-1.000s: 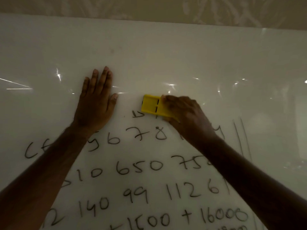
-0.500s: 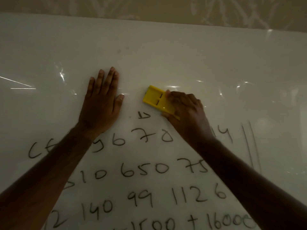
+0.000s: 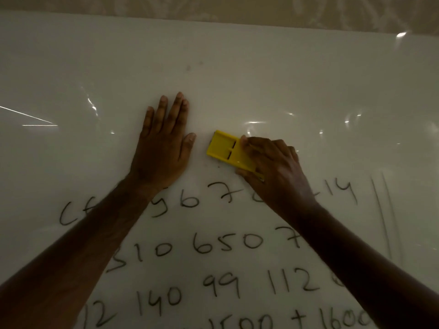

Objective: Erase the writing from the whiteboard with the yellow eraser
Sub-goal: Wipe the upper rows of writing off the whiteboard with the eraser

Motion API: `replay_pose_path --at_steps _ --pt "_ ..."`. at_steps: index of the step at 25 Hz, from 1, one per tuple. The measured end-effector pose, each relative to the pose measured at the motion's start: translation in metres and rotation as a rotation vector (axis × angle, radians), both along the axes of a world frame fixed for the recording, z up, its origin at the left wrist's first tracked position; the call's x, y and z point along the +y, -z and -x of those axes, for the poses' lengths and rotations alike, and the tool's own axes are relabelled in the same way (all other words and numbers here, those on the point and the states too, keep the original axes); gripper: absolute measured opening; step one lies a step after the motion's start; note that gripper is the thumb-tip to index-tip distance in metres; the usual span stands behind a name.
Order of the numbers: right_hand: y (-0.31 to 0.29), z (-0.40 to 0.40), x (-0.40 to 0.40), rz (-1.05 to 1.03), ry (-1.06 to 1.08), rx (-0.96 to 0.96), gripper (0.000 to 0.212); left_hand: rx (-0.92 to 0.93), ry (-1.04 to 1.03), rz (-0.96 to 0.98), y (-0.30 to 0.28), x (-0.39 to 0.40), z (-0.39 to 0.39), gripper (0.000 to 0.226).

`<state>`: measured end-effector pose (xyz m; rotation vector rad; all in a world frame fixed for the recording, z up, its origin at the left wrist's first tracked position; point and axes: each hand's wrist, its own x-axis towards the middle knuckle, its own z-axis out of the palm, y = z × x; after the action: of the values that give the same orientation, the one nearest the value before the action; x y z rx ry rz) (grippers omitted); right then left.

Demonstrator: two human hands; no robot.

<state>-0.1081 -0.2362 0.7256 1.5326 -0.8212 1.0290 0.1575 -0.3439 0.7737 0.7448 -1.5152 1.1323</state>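
The whiteboard [image 3: 261, 74] fills the view, its upper half wiped bare. Rows of black handwritten numbers [image 3: 228, 245] cover the lower half. My right hand [image 3: 273, 169] grips the yellow eraser [image 3: 223, 148] and presses it flat on the board just above the top row of digits, its free end pointing left. My left hand [image 3: 164, 143] lies flat on the board with straight fingers, a short gap left of the eraser. My forearms hide part of the writing.
Two long vertical pen lines [image 3: 384, 214] run down the board at the right. A patterned wall [image 3: 237, 8] shows above the board's top edge. Light glints streak the glossy surface at the left and right.
The small mark that stood below the eraser is gone from the board. The eraser has tilted and stayed near the same spot. My left hand has not moved on the board.
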Motion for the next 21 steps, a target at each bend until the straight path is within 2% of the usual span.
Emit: replay_pose_path --at_steps 3,7,10,14,17,21 --pt "0.007 -0.026 -0.006 -0.026 -0.019 0.028 0.061 -0.059 0.013 -0.006 -0.001 0.002 -0.008 0.066" --pt "0.03 0.006 0.011 -0.097 0.009 0.14 0.057 -0.129 0.028 -0.002 -0.001 0.001 -0.032 0.066" --pt "0.017 0.018 0.016 -0.128 -0.003 0.062 0.059 -0.11 0.027 -0.041 0.003 -0.004 -0.068 0.069" --pt "-0.009 -0.034 -0.003 -0.085 -0.053 -0.036 0.06 -0.119 0.018 -0.044 -0.001 -0.004 -0.085 0.068" --pt "0.016 -0.066 -0.014 -0.103 -0.071 0.04 0.06 -0.13 0.019 -0.047 -0.001 -0.006 -0.092 0.067" --pt "0.035 -0.049 0.001 -0.104 -0.004 0.182 0.055 -0.102 -0.003 -0.073 0.005 -0.013 -0.143 0.068"
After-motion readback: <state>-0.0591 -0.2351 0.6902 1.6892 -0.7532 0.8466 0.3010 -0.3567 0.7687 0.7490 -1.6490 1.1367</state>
